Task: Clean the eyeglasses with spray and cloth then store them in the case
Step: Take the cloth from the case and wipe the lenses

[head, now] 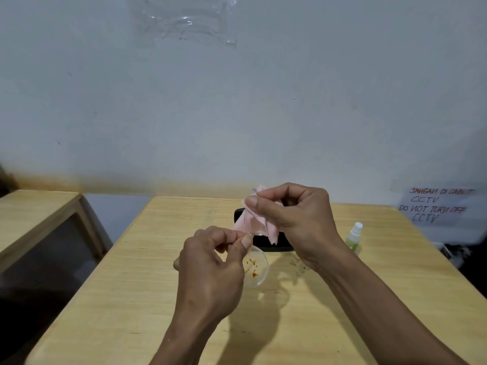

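Closest to the camera is the left hand (210,262), fingers pinched on the rim of the clear-framed eyeglasses (257,267), held just above the wooden table (131,285); one lens has orange-brown specks on it, so it's definitely not clean yet. Right hand (292,219) is a bit farther and higher, closed on a pink cloth (253,222) bunched over the other lens; looks like the wiping step is underway. Black case (274,242) sits on the table right behind the hands, partly hidden, can't tell if it's open; spray bottle (354,237) stands upright off to the right, untouched. Next move, I'd guess, is shifting the cloth to the speckled lens, with light pressure so the grit doesn't scratch.
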